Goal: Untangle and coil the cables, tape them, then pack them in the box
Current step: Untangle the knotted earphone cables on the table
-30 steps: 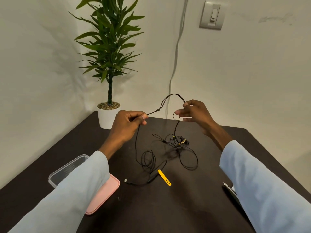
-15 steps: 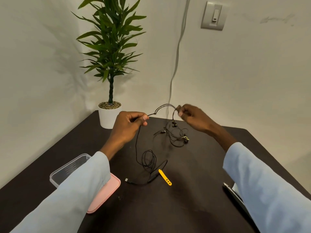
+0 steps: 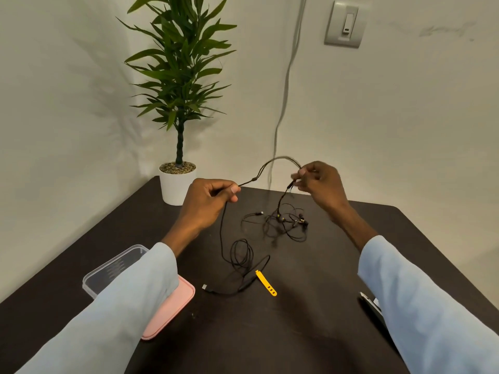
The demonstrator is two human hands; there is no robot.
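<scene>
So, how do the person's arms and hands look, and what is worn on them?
Both arms wear long, loose sleeves of plain pale blue cloth, with no print or marking. The left sleeve and the right sleeve end at the forearm. The left hand and the right hand are bare: no gloves, rings or watch show.

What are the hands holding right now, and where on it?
Both pinch one black cable: left hand where it drops tableward, right hand just above the tangle.
</scene>
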